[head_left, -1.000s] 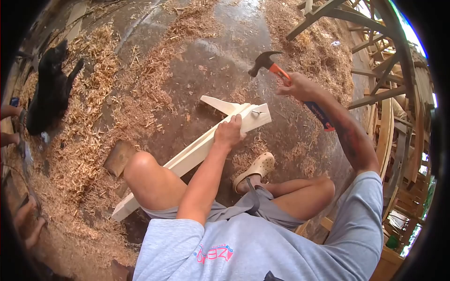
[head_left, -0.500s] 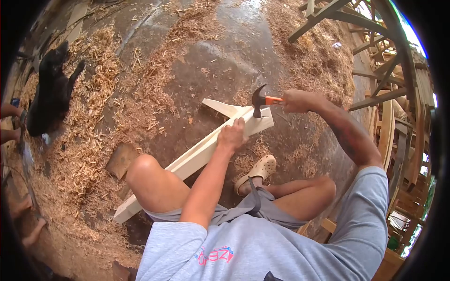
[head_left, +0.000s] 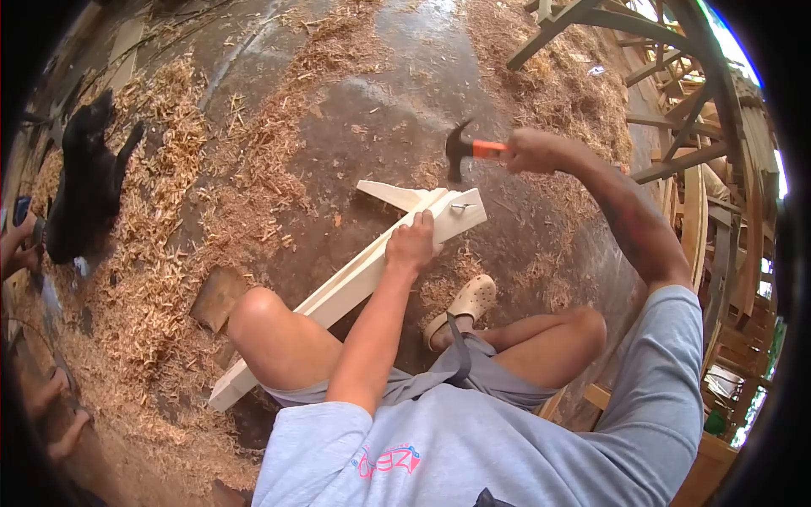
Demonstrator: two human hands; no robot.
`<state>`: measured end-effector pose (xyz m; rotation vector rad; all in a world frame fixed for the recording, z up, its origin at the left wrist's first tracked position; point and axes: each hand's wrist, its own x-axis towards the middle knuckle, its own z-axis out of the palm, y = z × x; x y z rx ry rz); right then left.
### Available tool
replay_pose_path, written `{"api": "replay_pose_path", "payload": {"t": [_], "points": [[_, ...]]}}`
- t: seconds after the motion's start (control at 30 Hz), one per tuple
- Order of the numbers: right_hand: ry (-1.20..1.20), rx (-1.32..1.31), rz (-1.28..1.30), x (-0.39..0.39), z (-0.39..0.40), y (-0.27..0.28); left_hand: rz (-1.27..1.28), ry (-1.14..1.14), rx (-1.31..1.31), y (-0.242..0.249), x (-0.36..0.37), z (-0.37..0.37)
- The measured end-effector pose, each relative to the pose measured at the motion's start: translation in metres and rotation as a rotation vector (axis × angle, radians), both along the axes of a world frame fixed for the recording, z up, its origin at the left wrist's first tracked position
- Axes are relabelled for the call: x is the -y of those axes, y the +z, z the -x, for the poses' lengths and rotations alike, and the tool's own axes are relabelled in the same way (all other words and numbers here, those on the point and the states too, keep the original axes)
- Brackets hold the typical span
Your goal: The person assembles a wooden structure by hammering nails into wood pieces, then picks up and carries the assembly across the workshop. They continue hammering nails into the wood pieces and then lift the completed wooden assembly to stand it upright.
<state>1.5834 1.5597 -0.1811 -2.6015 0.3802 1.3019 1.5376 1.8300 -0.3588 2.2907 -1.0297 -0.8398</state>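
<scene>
My right hand (head_left: 532,152) is wrapped round the orange handle of a claw hammer (head_left: 458,150), its dark head raised a little above the far end of a pale wooden beam (head_left: 338,291). A short metal bolt or nail (head_left: 461,205) sticks out of the wood there. Fingers curled over the upper edge, my left hand (head_left: 411,243) grips the beam just short of that end. The beam slants away from beside my left knee, and a tapered pale wood piece (head_left: 390,194) angles off to the left at its far end.
Wood shavings (head_left: 160,313) cover much of the floor. A black dog (head_left: 89,182) lies at the left, near another person's hand (head_left: 21,245). A wooden block (head_left: 217,297) rests by my left knee. Wooden frames (head_left: 676,110) and stacked timber stand along the right.
The hammer head has lifted off the beam's end and shifted slightly left, uncovering the metal bolt or nail. My left hand keeps its grip on the beam.
</scene>
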Motion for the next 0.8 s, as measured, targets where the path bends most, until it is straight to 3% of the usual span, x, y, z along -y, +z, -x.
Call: {"api": "replay_pose_path", "payload": {"t": [0.1, 0.17, 0.23, 0.3, 0.5, 0.53, 0.57, 0.63, 0.7, 0.8], "points": [[-0.019, 0.177, 0.04, 0.005, -0.017, 0.005, 0.014, 0.003, 0.017, -0.002, -0.004, -0.001], [-0.109, 0.076, 0.006, -0.013, -0.008, 0.002, 0.035, 0.001, 0.04, -0.001, 0.001, -0.005], [0.272, -0.219, 0.08, -0.022, 0.005, -0.021, -0.046, -0.019, 0.002, -0.003, 0.005, -0.005], [0.221, -0.187, 0.073, -0.012, 0.001, -0.009, -0.025, -0.032, 0.009, 0.0, 0.003, -0.005], [-0.065, 0.248, -0.045, -0.003, -0.021, 0.01, 0.026, 0.004, 0.03, 0.0, -0.001, -0.006], [0.241, 0.185, 0.124, -0.015, -0.017, -0.001, 0.027, 0.0, 0.033, 0.002, 0.0, -0.007], [-0.039, -0.005, 0.135, -0.022, -0.006, -0.005, -0.03, -0.01, -0.003, 0.003, 0.002, -0.008], [0.196, -0.182, 0.06, -0.03, 0.004, -0.004, -0.087, -0.036, -0.031, 0.005, 0.002, -0.011], [0.306, -0.145, 0.104, -0.004, -0.006, -0.01, 0.002, 0.024, 0.003, 0.006, 0.001, -0.007], [0.081, 0.083, -0.004, 0.016, -0.026, 0.013, -0.01, 0.022, 0.029, 0.008, 0.004, -0.01]]}}
